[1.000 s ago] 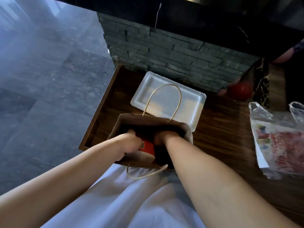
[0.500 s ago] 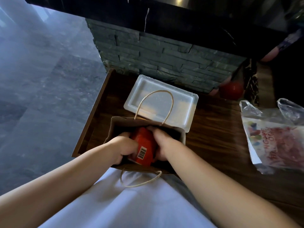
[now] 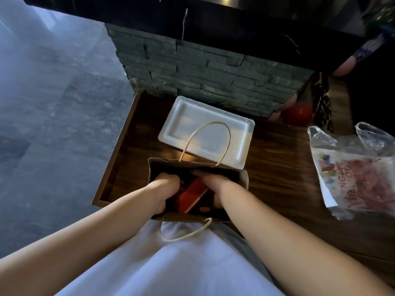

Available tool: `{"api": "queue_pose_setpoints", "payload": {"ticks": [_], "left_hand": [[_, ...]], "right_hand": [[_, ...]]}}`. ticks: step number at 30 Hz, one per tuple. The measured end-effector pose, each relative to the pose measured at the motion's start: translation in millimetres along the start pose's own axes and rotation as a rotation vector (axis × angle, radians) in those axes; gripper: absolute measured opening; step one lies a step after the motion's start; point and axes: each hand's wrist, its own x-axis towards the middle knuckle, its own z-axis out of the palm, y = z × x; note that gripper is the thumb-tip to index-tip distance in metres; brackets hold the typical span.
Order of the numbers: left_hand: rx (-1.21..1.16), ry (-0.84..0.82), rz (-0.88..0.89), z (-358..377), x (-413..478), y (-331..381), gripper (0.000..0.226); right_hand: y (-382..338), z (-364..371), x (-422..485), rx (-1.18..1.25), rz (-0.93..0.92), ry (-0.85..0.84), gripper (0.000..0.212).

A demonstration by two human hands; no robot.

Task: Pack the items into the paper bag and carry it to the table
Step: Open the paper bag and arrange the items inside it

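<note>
A brown paper bag (image 3: 243,178) with twine handles stands open on the dark wooden surface (image 3: 277,167) in front of me. Both hands reach down into its mouth. My left hand (image 3: 162,189) and my right hand (image 3: 215,184) grip a red packet (image 3: 191,194) from either side, low inside the bag. The fingertips are hidden in the bag's shadow. One handle arches up at the far rim, the other droops over the near rim onto my white clothing.
A white foam tray (image 3: 205,129) lies just behind the bag. A clear plastic bag with red print (image 3: 354,174) lies at the right. A red ball (image 3: 299,115) sits by the stone-clad wall (image 3: 192,77). Grey floor drops away at the left.
The red packet, lifted near the bag's mouth half a second ago, has gone back down inside with both hands. The view has shifted slightly.
</note>
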Motion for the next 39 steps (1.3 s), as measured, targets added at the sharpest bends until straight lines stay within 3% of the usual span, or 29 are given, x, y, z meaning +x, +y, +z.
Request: {"api": "queue_pose_setpoints", "payload": {"ticks": [4, 8, 12, 15, 17, 25, 31, 39], "left_hand": [[-0.057, 0.013, -0.034, -1.3, 1.9, 2.7, 0.020], [-0.145, 0.010, -0.085, -2.2, 3.1, 3.2, 0.016], [-0.202, 0.020, -0.098, -3.9, 6.3, -0.1, 0.015], [-0.178, -0.016, -0.143, -0.1, 8.1, 1.5, 0.015], [-0.150, -0.034, -0.165, 4.3, 8.1, 4.2, 0.016], [-0.176, -0.106, -0.144, 14.6, 11.7, 18.8, 0.027], [-0.112, -0.134, -0.171, 16.6, 9.3, 19.0, 0.035], [-0.051, -0.126, -0.204, 22.1, 13.3, 18.9, 0.041]], "right_hand": [[4.9, 3.1, 2.9, -0.141, -0.147, 0.150, 0.041], [-2.5, -4.3, -11.2, -0.121, -0.011, 0.038, 0.024], [-4.0, -16.4, -14.7, -0.121, 0.055, 0.030, 0.042], [-1.5, -16.9, -20.1, -0.149, 0.088, -0.009, 0.018], [0.0, -16.4, -20.1, -0.190, 0.093, 0.006, 0.015], [2.8, -16.7, -18.9, -0.213, 0.099, 0.044, 0.046], [-1.8, -14.2, -13.9, -0.239, 0.000, 0.097, 0.050], [0.1, -19.6, -12.1, -0.103, 0.027, 0.158, 0.057]]}}
